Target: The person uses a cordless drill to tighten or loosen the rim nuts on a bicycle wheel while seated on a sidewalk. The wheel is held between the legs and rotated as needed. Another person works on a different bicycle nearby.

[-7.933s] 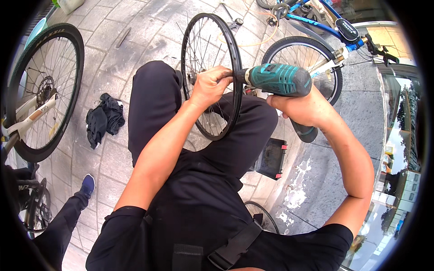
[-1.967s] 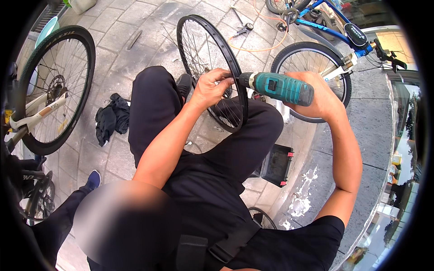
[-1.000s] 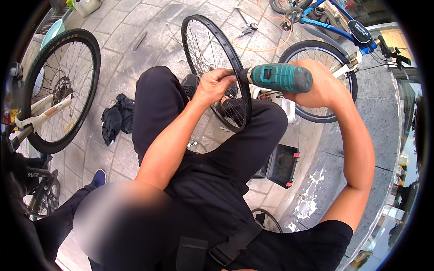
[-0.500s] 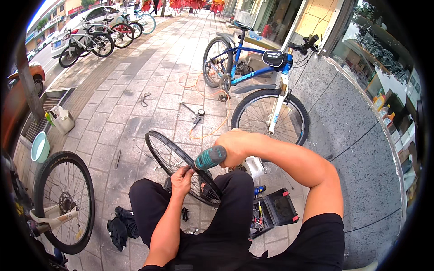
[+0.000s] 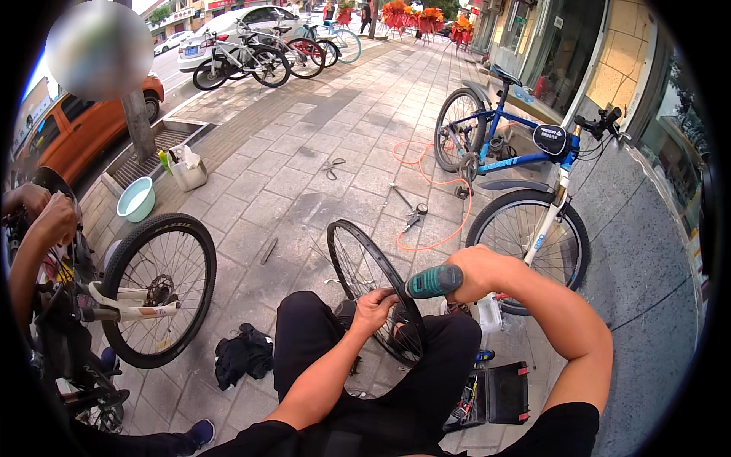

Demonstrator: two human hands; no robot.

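Observation:
A bare bicycle wheel [image 5: 364,245], with spokes and no tyre, stands tilted between my knees. My right hand [image 5: 474,273] is wrapped round a teal and black cordless drill [image 5: 434,282], whose front end points at the outer face of the rim. Opposite it, my left hand [image 5: 375,308] has its fingers closed on the wheel at the rim's inner side, close to the drill's front. Whether a spoke lies between those fingertips is too small to tell. The drill's tip is hidden.
At left, another person's hands [image 5: 49,217] are at a bicycle with a tyred front wheel [image 5: 160,289]. A blue bicycle [image 5: 525,152] leans by the wall at right. An open toolbox [image 5: 506,392], black cloth [image 5: 244,356], orange hose [image 5: 426,247] and pump gauge [image 5: 420,209] lie on the paving.
The view has swung left, so the scene shifts rightward and another person's hands appear at left. Both my hands remain at the wheel rim, the drill still in the right.

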